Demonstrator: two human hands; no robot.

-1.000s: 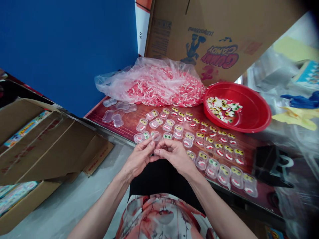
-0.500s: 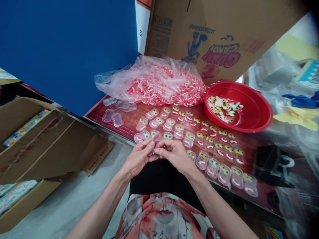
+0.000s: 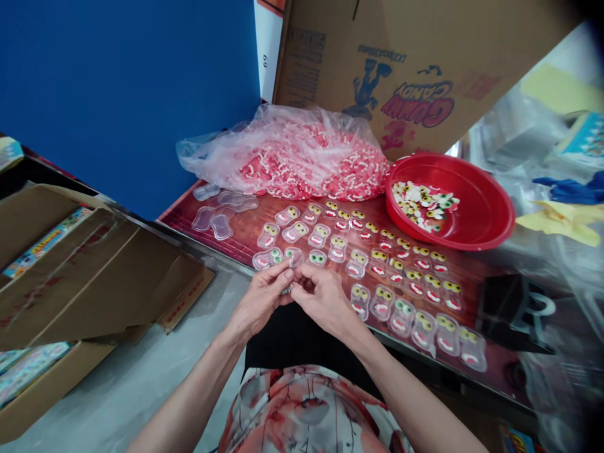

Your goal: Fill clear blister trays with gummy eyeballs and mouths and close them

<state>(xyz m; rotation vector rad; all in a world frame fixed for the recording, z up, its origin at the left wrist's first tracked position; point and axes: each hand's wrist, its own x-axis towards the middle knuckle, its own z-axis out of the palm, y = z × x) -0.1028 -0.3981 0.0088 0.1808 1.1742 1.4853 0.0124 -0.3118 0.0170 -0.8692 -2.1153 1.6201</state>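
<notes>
My left hand [image 3: 263, 294] is closed, thumb and fingers pinching a clear plastic blister shell [image 3: 294, 257] just over the table's front edge. My right hand [image 3: 322, 294] meets it there, its thumb and fingertips closed on the same shell. My fingers cover much of the shell, so its contents are hard to make out. Right beyond my fingertips lie filled blister shells with green candy eyes [image 3: 318, 257]. More shells with yellow eyes and red-and-white mouths [image 3: 379, 262] spread over the table to the right.
A clear bag of red-and-white candy mouths [image 3: 311, 167] sits at the back. Beside it stands a red basin [image 3: 491, 214] with loose candy eyes. Unfilled shells [image 3: 221, 226] lie at left. A blue panel [image 3: 127, 94] and cardboard boxes [image 3: 104, 277] flank the table.
My right hand's fingers have shifted slightly against the shell, with the thumb bent differently. The left hand keeps its grip almost unmoved. The view has shifted a little.
</notes>
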